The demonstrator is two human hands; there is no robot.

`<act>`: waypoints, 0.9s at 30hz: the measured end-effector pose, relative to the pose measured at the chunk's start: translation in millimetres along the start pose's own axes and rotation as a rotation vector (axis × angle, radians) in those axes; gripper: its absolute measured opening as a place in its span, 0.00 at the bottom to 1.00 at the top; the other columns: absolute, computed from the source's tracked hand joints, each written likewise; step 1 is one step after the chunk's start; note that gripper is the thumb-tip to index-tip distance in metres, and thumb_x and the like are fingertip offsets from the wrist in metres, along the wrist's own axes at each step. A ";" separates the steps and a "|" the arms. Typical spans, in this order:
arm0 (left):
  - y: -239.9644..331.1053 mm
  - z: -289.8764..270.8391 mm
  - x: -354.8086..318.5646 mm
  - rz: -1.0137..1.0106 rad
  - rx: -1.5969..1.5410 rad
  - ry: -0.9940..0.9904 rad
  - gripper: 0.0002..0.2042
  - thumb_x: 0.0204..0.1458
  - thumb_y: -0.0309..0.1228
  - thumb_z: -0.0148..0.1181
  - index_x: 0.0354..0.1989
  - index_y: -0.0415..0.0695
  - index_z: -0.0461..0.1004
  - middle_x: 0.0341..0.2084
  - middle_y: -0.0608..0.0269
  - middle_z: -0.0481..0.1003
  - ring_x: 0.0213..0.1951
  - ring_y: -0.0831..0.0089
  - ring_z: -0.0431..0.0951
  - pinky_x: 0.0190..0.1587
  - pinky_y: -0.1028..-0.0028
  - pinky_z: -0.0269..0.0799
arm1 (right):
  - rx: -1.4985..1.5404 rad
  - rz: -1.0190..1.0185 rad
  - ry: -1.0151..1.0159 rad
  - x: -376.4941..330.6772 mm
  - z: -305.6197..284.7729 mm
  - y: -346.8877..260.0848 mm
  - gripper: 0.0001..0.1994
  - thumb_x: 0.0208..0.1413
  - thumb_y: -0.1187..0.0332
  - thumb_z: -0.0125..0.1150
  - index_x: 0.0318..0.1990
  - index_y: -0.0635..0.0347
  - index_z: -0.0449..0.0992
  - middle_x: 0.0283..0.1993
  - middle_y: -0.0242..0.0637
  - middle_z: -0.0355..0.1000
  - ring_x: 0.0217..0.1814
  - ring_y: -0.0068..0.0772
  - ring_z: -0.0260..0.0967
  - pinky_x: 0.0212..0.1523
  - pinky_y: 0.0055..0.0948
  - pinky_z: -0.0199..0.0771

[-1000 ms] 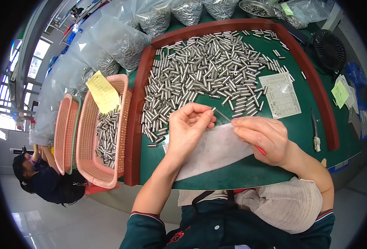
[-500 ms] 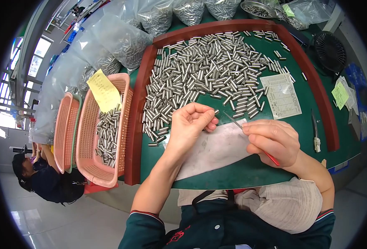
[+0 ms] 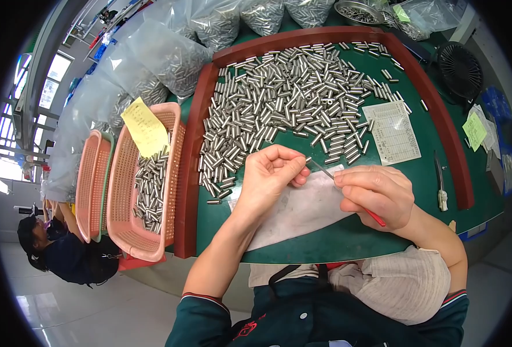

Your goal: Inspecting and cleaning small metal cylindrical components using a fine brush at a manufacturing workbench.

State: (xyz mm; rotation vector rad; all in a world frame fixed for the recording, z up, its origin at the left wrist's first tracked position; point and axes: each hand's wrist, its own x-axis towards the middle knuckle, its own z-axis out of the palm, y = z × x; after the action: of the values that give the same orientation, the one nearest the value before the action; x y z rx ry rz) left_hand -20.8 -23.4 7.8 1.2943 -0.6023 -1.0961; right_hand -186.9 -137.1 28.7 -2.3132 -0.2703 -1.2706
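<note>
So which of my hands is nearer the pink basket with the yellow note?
Left. Your left hand is to the right of the basket, past the red-brown border; your right hand is farther right.

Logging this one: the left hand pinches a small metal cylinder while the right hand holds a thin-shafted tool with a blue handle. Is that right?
Not quite: the handle is red, not blue, as the head view shows. The left hand does pinch a small metal cylinder, and the right hand holds the thin-shafted tool.
</note>
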 end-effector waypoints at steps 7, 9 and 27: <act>-3.5 -4.1 1.8 0.148 0.011 0.062 0.04 0.50 0.22 0.57 0.33 0.34 0.72 0.24 0.58 0.76 0.25 0.79 0.76 0.30 0.82 0.73 | -0.048 -0.021 -0.100 -1.5 7.4 3.9 0.11 0.36 0.77 0.59 0.31 0.69 0.73 0.34 0.45 0.72 0.34 0.39 0.74 0.32 0.27 0.78; -1.1 -2.0 0.6 0.137 0.000 0.081 0.04 0.50 0.22 0.58 0.32 0.34 0.73 0.25 0.59 0.76 0.26 0.80 0.76 0.30 0.83 0.73 | -0.052 -0.090 -0.110 -3.0 6.8 3.6 0.10 0.35 0.76 0.59 0.30 0.69 0.73 0.33 0.45 0.71 0.34 0.39 0.74 0.32 0.27 0.78; 6.7 -8.2 1.4 0.321 0.000 0.354 0.03 0.50 0.22 0.57 0.32 0.35 0.72 0.26 0.60 0.76 0.25 0.80 0.74 0.30 0.81 0.72 | -0.043 -0.221 -0.195 10.8 3.2 -10.9 0.09 0.35 0.74 0.61 0.28 0.67 0.74 0.33 0.45 0.72 0.36 0.41 0.73 0.32 0.30 0.79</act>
State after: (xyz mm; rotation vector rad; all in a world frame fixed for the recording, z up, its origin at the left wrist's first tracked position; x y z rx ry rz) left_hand -11.2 -21.5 11.9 1.2996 -0.5188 -0.5862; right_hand -182.9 -126.7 39.7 -2.5031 -0.5835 -1.1597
